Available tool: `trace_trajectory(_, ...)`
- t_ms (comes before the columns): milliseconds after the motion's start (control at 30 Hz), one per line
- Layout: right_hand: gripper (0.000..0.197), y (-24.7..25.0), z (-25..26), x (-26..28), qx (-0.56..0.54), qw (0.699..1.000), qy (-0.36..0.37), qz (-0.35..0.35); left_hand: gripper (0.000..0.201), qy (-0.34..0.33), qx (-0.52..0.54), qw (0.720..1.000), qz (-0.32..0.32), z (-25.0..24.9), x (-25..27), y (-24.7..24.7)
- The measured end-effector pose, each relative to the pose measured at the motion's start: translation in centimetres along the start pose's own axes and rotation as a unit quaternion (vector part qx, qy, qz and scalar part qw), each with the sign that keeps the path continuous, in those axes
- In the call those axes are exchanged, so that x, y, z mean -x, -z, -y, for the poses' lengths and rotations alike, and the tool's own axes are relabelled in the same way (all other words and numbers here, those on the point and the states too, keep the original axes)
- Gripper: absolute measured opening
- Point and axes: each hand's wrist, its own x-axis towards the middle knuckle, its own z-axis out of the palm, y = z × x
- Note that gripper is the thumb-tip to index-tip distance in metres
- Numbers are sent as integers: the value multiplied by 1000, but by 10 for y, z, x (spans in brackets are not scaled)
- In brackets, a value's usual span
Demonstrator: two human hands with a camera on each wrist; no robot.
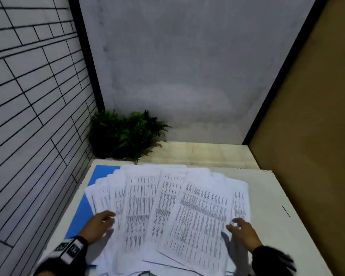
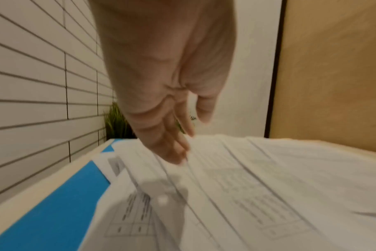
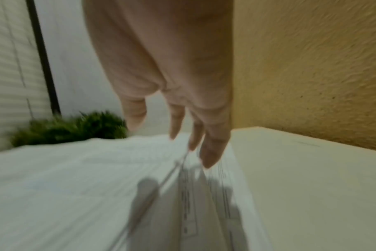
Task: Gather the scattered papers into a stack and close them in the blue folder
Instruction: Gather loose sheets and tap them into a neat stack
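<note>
White papers (image 1: 167, 206) (fanned over the blue folder (image 1: 78, 218)) lie between both hands' straight, spread fingers (image 1: 235, 226).

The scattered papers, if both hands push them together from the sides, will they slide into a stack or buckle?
The papers are thin loose sheets fanned over each other, so they would probably slide easily. Pushed edge-on, they may buckle rather than square up. Some lie on the smooth-looking blue folder, where they might slip further.
</note>
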Motion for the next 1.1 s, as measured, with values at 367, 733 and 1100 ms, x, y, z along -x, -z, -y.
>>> trace_trajectory(367,38,-45,32,-33,-33,985,-62,-156,56,52,58,994,-74,-16,-54,-45)
trace_trajectory(733,60,-37,68,-35,-283,955,-25,85,45,-6,190,973,128,-60,-56,-89)
trace_trajectory(1100,33,-50,49,-53,-250,967,-19,51,62,8,82,991,109,-75,-57,-134)
